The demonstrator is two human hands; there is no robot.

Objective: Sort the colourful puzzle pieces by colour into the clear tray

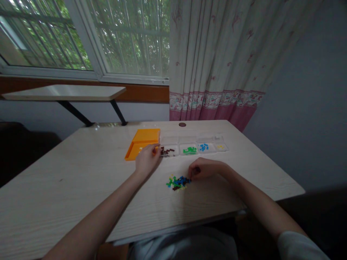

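A small pile of mixed green, blue, brown and yellow plastic pieces [177,182] lies on the table in front of me. At its right edge, my right hand [207,168] is closed with fingers curled down; anything between the fingertips is too small to make out. My left hand [148,159] is closed at the left end of a clear compartment box [176,150], beside brown pieces [168,151]; what it pinches is hidden. Further right in the box sit green pieces [189,150], blue pieces [204,147] and a few yellow pieces [220,147], each colour in its own compartment.
An open orange case [146,135] lies left of the clear box, partly behind my left hand, with some white bits inside. A raised shelf [65,92] on black legs stands at the table's back left. Window and curtain [214,72] are behind the table [81,173].
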